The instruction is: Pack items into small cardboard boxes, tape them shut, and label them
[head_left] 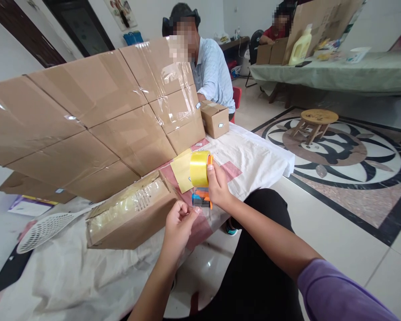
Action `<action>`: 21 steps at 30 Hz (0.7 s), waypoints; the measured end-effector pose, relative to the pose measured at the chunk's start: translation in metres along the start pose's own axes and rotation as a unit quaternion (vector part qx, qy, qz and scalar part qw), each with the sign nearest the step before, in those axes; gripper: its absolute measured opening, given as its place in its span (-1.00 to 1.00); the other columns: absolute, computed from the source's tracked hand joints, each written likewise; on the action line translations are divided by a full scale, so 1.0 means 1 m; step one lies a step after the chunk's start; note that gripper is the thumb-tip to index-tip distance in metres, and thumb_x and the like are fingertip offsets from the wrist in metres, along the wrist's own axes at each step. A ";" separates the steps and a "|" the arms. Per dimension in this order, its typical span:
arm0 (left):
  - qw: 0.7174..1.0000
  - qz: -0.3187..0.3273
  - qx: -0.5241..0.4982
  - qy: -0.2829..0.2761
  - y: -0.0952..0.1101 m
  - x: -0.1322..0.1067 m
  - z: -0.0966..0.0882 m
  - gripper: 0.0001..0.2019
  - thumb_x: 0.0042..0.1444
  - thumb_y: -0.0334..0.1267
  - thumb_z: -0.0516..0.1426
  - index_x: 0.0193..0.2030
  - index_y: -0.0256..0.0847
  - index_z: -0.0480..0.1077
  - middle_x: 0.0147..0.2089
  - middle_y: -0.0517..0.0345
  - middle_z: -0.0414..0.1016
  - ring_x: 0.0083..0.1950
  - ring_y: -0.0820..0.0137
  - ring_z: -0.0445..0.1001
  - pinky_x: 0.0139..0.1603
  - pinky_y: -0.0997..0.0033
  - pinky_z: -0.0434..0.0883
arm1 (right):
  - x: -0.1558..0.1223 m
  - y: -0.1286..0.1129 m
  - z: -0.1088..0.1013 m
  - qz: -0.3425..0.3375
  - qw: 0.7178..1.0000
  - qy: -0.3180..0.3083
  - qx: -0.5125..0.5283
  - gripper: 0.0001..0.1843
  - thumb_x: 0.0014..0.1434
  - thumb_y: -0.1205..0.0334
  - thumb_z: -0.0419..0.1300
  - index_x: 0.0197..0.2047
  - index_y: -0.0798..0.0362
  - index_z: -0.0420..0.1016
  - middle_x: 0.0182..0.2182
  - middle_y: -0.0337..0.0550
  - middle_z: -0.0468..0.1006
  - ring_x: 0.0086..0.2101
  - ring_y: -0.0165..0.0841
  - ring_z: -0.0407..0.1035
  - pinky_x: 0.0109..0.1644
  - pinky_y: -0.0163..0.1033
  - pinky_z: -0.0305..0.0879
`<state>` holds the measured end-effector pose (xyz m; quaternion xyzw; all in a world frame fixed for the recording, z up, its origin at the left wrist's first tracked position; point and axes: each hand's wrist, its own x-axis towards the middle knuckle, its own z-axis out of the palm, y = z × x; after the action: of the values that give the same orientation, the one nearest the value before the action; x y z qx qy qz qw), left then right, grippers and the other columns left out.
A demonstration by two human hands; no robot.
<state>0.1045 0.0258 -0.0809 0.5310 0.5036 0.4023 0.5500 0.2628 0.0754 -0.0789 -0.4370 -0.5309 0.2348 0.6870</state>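
Observation:
My right hand is wrapped round the orange side of a tape dispenser, which carries a fat roll of yellow packing tape. The dispenser's blue and orange cutting end points down, towards my left hand. My left hand is closed in a pinch just below and left of that end; whatever lies between thumb and finger is too small to make out. Beside it, a taped cardboard box rests on the cloth-covered table. Yellow paper lies behind the tape roll.
A tall wall of taped cardboard stands along the table's far side. A small carton sits near a person in a light shirt. A white slotted skimmer lies at left. A wooden stool stands on the floor at right.

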 end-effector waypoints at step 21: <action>0.999 0.030 0.018 -0.029 -0.012 -0.009 0.008 -0.52 -0.07 0.01 0.33 -0.47 -0.12 0.07 -0.57 0.40 0.16 -0.52 0.54 0.11 -0.44 0.53 0.14 | 0.035 0.009 -0.022 0.060 0.994 0.076 0.055 -0.53 0.38 -0.24 -0.02 -0.29 -0.02 0.37 -0.35 -0.18 0.42 -0.32 -0.28 0.32 -0.16 -0.16 0.34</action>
<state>0.1094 0.0144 -0.0922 0.5668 0.4789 0.3940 0.5423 0.2965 0.1000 -0.0691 -0.4458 -0.4367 0.2707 0.7330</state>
